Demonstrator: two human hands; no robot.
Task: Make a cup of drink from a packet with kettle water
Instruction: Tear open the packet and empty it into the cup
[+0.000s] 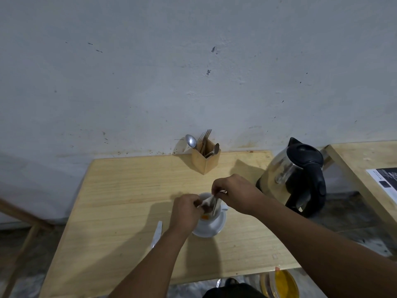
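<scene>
A small drink packet (pixel 209 204) is pinched between both hands just above a white cup (pixel 219 208) that stands on a white saucer (pixel 211 230) in the middle of the wooden table (pixel 120 203). My left hand (pixel 185 211) grips the packet's left end. My right hand (pixel 234 193) grips its upper right end. Something orange (pixel 205 217) shows low inside the cup. A steel kettle with a black lid and handle (pixel 294 177) stands at the table's right edge.
A wooden holder with spoons and forks (pixel 206 157) stands at the back against the wall. A white sachet (pixel 157 233) lies left of the saucer. A second wooden table with a printed sheet (pixel 384 179) is at the right. A yellow bag (pixel 283 283) sits below.
</scene>
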